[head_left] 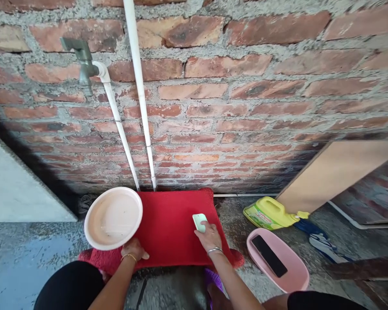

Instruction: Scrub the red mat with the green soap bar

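Observation:
A red cloth with a fuzzy edge is spread flat over a low support by the wall. My left hand is at its near left part, just below the basin rim, closed on the cloth with the thumb pointing right; its other fingers are partly hidden. In my right hand is a pale green bar with rounded ends, held over the right half of the cloth; I cannot tell whether it is soap or a brush. A round, pale pink basin stands at the cloth's left end.
To the right lies a yellow-green jug, near a pink tub with a dark flat object in it. Blue and white footwear lies farther right. A tap and white pipes run along the brick wall. The left floor is wet.

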Motion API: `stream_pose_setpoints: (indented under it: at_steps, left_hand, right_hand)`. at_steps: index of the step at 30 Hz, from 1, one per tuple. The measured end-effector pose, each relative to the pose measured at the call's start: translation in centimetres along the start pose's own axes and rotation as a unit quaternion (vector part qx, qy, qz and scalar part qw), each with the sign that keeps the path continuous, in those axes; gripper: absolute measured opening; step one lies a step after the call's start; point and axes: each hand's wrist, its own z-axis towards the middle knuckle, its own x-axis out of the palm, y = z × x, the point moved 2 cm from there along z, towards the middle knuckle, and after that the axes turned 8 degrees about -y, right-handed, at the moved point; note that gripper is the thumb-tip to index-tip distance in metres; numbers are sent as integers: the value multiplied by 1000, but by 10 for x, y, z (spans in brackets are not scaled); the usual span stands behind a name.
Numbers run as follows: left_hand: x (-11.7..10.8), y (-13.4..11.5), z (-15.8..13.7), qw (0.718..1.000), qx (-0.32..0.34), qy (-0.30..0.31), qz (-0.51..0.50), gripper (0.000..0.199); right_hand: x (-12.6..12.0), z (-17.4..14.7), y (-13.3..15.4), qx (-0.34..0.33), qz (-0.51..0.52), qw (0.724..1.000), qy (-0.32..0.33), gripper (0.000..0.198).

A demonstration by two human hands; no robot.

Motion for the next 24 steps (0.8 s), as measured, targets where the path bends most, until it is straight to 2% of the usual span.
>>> stream_pose_setpoints:
  at_steps: [3,7,9,11,13,15,18,20,22,24]
  left_hand:
    - [1,-1,2,999,-33,7,17,61]
    - [1,-2,5,999,-45,11,15,67]
    - [0,-3,5,998,-52,14,12,69]
    - [-3,-4,5,998,-60,18,10,68]
    - [-5,-6,5,998,-66,23,10,66]
    - [-6,-7,5,997,-71,27,8,66]
    - [-6,-7,5,996,-82,32,4,68]
    - [-6,-6,5,996,-81,31,1,68]
    - [-7,-5,4,997,-76,25,-5,69]
    - [-8,-4,3,997,-74,16,-14,69]
  right_hand:
    - [22,5,76,-75,25,997,28,40]
    - [48,5,169,-165,26,983,79,41]
    - [57,4,199,-208,20,973,96,41]
    - [61,8,209,-238,8,965,105,41]
    - [59,18,197,-244,-12,964,105,41]
    - [51,34,162,-216,-34,972,90,41]
    - [36,61,88,-96,-39,994,34,42]
    - [31,75,48,-11,-36,999,-5,46]
    - [32,79,38,13,-26,999,-24,49]
    - [39,72,62,-37,-7,999,-22,48]
